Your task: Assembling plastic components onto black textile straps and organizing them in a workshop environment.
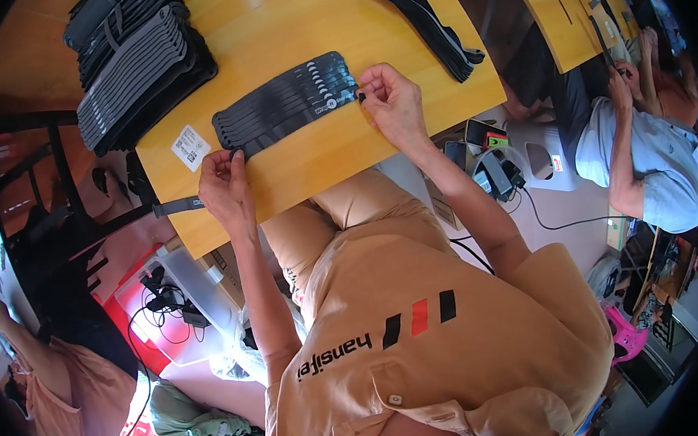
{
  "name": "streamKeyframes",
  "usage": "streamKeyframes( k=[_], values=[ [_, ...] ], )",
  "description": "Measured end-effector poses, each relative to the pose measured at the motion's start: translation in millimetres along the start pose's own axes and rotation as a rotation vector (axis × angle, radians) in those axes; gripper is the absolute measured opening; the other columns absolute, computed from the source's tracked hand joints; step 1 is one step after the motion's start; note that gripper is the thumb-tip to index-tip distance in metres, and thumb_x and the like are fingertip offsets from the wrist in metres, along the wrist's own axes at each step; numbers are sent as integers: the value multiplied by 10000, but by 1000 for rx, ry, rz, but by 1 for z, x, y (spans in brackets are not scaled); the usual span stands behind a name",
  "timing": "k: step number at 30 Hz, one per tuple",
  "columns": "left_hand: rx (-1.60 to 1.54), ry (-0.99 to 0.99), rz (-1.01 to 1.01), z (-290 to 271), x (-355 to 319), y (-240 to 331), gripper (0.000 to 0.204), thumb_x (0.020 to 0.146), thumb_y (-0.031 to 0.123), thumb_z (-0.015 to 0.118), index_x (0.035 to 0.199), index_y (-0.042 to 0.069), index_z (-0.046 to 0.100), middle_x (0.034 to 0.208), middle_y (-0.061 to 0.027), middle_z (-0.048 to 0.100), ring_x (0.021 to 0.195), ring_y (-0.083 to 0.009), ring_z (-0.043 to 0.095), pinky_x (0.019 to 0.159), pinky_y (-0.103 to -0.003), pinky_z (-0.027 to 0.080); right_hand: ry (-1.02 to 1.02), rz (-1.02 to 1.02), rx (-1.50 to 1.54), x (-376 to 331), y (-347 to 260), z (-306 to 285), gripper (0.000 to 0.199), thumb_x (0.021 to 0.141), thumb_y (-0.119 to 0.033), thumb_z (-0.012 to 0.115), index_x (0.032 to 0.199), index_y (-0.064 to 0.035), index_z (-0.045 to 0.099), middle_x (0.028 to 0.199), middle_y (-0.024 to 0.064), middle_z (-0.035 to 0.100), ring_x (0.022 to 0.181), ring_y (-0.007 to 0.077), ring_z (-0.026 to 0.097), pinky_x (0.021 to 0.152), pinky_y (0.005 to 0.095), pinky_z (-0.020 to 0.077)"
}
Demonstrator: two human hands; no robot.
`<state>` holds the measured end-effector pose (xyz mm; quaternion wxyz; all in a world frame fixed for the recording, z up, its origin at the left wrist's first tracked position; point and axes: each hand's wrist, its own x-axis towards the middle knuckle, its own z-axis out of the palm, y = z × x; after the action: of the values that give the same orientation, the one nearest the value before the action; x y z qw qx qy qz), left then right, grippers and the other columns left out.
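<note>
A row of black straps (286, 100) lies side by side on the yellow table, overlapping, with white print near the right end. At the row's near left corner my left hand (228, 191) pinches the rounded end of the nearest strap. My right hand (394, 108) is closed at the right end of the row, with a small black tip between thumb and forefinger. It looks like the same strap's other end, though the fingers partly cover it. A white label (190, 148) with a printed code lies just beyond my left hand.
Thick stacks of black straps (137, 79) stand at the far left of the yellow table (268, 19). Loose long black strips (424, 23) lie at the far right. One strap (177, 206) hangs over the left edge. A person (634, 146) works at another table on the right.
</note>
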<state>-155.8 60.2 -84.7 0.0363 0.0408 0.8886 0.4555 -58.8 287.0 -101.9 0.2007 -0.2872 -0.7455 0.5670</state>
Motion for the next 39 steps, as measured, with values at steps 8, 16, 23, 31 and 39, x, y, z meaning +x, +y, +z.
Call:
streamKeyframes(
  k=[8,16,23,31,39],
  values=[
    [-22,15,6,1,0,-2,143,785,108,661,818,-14,594,653,-44,574,553,-104,486,531,-243,410,21,-29,11,0,3,3,170,757,85,538,895,-8,569,694,5,550,568,39,497,413,186,425],
    [2,27,13,2,0,-3,144,792,108,654,845,-17,605,678,-60,595,576,-122,521,561,-249,432,78,-52,-14,1,-2,4,154,704,71,577,842,2,578,615,59,573,535,111,547,506,240,443],
    [8,14,-17,2,2,-3,147,792,110,657,837,-18,600,673,-56,588,573,-115,509,551,-249,429,95,-88,-76,1,-4,5,142,702,57,584,831,-3,572,615,74,579,531,146,563,510,262,450],
    [-15,-4,-54,2,1,-1,145,790,108,657,827,-19,596,657,-51,579,563,-109,503,535,-245,418,71,-62,-129,2,-8,5,134,707,59,568,829,3,566,623,67,571,551,135,552,522,256,445],
    [94,38,20,2,4,-5,172,761,151,672,816,-1,614,641,-67,592,567,-149,540,579,-274,439,88,-156,-224,4,-7,8,130,671,49,582,785,-1,545,651,124,564,581,260,587,539,344,460]
  ],
)
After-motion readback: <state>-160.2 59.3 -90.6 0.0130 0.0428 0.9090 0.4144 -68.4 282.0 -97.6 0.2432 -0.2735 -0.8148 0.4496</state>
